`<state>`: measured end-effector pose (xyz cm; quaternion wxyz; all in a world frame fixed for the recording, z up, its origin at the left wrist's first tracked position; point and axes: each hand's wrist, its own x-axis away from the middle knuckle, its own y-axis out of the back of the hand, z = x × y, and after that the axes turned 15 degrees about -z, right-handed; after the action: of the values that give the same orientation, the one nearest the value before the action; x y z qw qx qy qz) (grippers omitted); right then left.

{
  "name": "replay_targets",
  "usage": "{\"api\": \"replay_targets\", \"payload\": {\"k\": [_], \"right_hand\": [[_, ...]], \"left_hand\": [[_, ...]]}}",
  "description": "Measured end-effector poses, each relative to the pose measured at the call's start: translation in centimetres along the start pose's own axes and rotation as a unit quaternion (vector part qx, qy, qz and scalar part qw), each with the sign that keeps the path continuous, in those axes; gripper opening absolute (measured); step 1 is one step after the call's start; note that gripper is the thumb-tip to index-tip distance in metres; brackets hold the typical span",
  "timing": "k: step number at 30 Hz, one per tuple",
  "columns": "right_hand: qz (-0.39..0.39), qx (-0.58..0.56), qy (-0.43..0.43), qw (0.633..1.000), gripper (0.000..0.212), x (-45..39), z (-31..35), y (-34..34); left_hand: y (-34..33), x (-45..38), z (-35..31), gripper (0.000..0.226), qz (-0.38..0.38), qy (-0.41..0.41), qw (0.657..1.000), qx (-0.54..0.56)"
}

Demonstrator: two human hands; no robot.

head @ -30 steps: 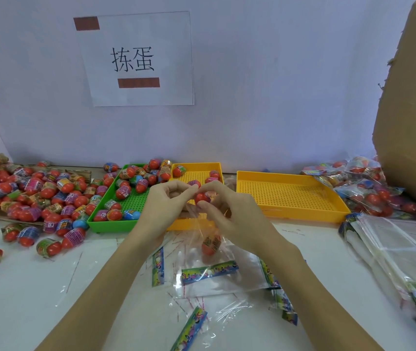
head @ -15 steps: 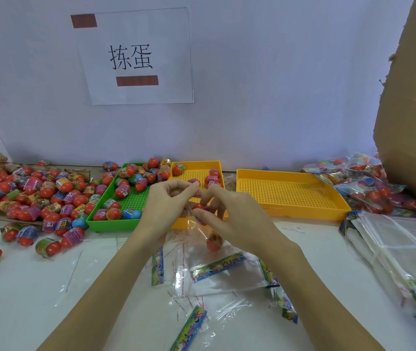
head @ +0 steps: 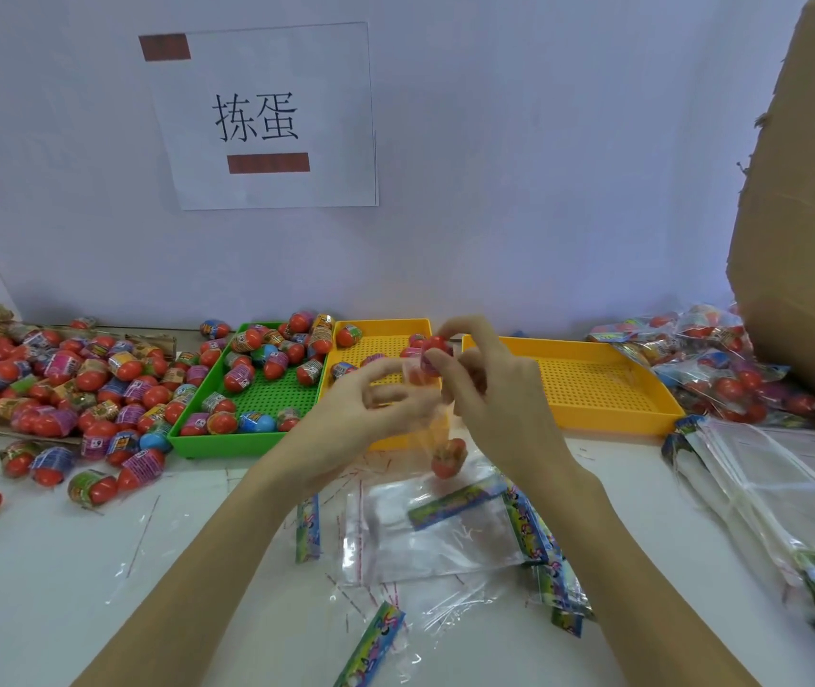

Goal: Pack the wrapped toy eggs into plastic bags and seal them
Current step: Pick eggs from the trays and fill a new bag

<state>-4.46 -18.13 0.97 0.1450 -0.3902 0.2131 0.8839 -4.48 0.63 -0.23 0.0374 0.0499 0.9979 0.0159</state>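
Lifting higher than before, right hand (head: 490, 389) pinches egg (head: 433, 352); left hand (head: 366, 409) pinches bag (head: 437, 428).

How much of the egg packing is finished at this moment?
Done: filled bags lie piled at the far right. In hand: the right hand pinches an egg above an open bag held by the left hand; one egg is already inside. Left: many loose eggs on the left and in the green tray.
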Motion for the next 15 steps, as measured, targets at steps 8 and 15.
{"api": "replay_targets", "payload": {"k": [8,15], "right_hand": [[-0.036,-0.034,-0.026,0.998,0.017,-0.2,-0.2,0.1],[-0.093,-0.286,-0.164,0.940,0.018,-0.9,1.0,0.8]], "left_hand": [[-0.8,0.5,0.1,0.086,0.026,-0.037,0.997,-0.067],[-2.0,0.4,1.3,0.109,-0.019,-0.079,0.995,-0.053]]}}
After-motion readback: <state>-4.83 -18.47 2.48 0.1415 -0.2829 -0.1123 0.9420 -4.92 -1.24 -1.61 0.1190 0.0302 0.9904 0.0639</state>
